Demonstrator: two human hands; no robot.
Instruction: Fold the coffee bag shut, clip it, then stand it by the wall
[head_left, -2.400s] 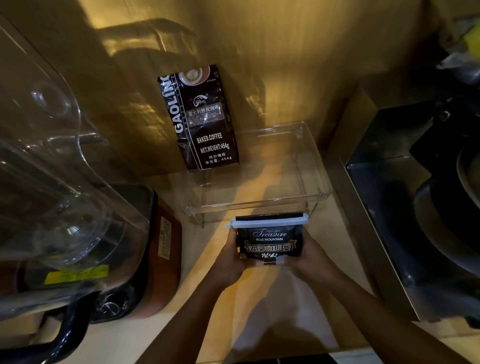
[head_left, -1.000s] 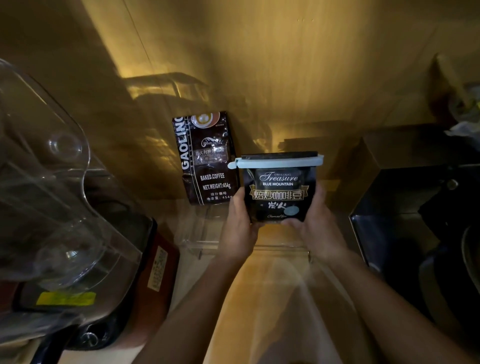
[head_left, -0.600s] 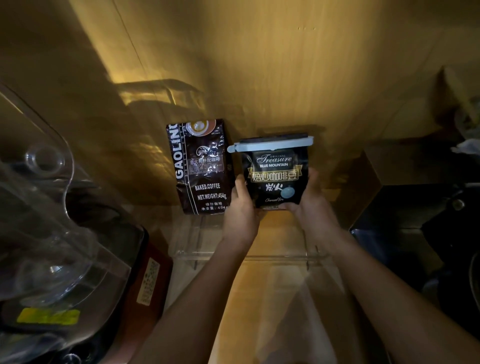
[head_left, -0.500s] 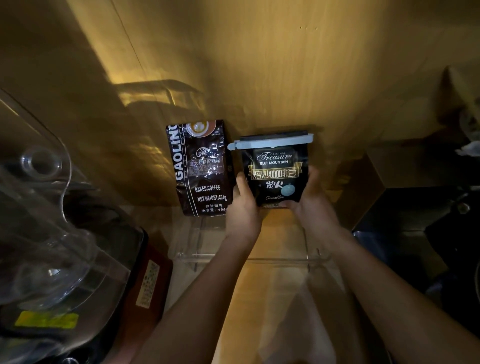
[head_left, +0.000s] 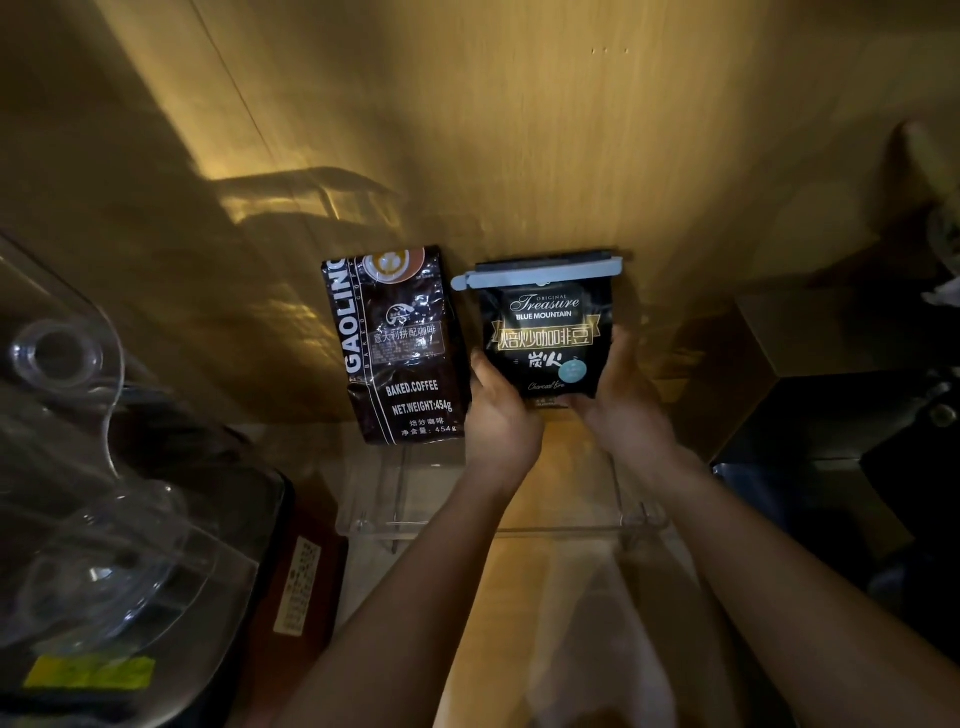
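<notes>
Dim, yellow-lit nook w/ a wood-grain wall (head_left: 545, 130) at the back and a pale wooden counter (head_left: 545, 597) below. A clear acrylic tray (head_left: 498, 530) sits on the counter against the wall, its rim catching light.

The black coffee bag (head_left: 545, 338) is upright in the tray, long axis vertical, folded top up, print facing the camera – right beside a taller brown "GAOLING" bag (head_left: 400, 348) to its left, which leans on the wall. A pale blue clip (head_left: 535, 275) runs horizontally across the fold, handle end sticking out left. Bag's back looks to be at or very near the wall; actual contact can't be told.

Left hand (head_left: 501, 415) wraps the bag's lower left edge, right hand (head_left: 621, 400) cups the lower right corner – both gripping it. The bag's bottom edge is hidden behind the fingers, so whether it rests on the tray floor is unclear.

Far left: a clear blender jug (head_left: 78, 493) on a dark base, cut off by the frame. Right side: dark metal surfaces, too murky to identify.
</notes>
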